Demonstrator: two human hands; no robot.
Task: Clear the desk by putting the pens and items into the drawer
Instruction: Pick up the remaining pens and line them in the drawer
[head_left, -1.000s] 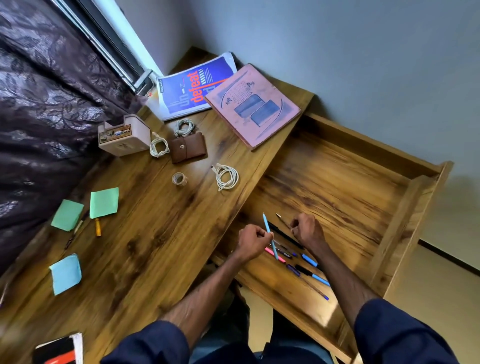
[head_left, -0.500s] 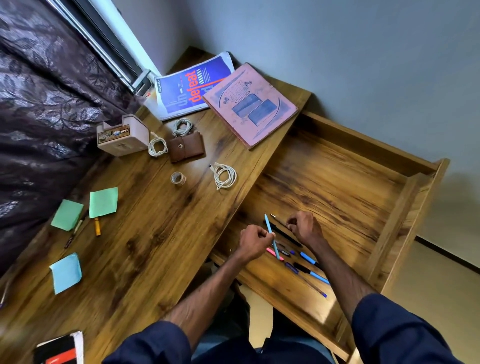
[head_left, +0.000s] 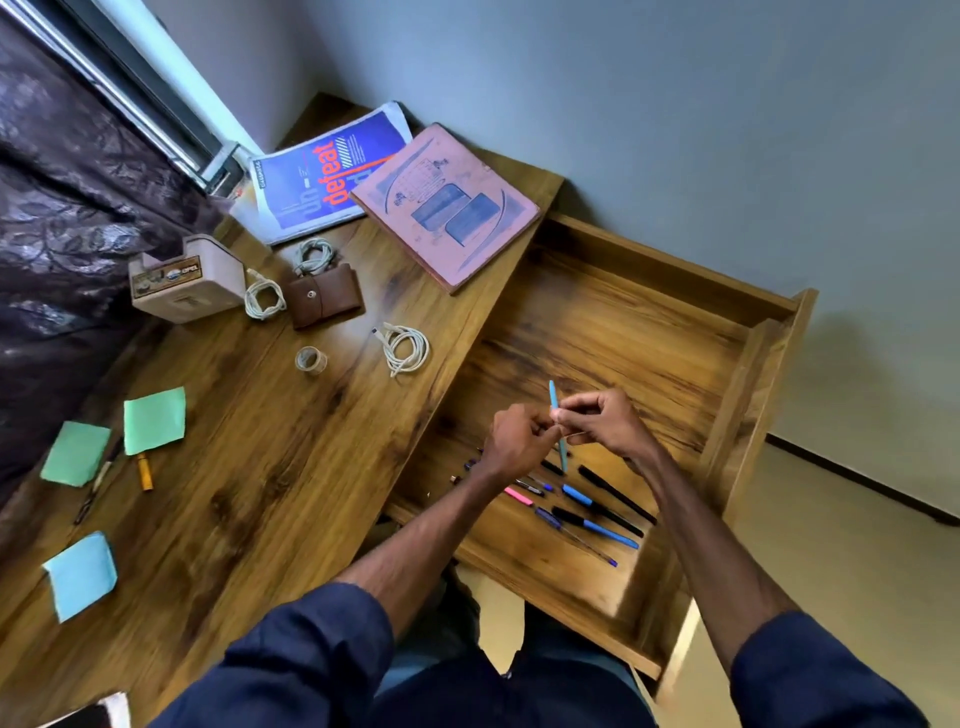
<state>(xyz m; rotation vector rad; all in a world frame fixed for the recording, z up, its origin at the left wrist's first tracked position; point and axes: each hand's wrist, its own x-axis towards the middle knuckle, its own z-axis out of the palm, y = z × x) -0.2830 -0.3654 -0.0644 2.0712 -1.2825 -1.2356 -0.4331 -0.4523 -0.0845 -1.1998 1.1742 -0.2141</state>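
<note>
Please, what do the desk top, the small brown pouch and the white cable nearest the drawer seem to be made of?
Desk top: wood or wood-look laminate, glossy; streaked grain and light sheen show. Brown pouch: probably leather or imitation, matte, with a small shiny snap, perhaps metal. White cable: likely plastic-sheathed, smooth; it lies in loose coils with a plug end.

Two books (head_left: 447, 208) lie at the bench's (head_left: 260, 493) far corner, with a box (head_left: 187, 278), cables (head_left: 405, 348) and a pouch (head_left: 324, 296) just before them. Paper notes (head_left: 154, 420) lie along its left edge. Pens (head_left: 597, 525) lie in the drawer (head_left: 649, 353) to its right.
</note>
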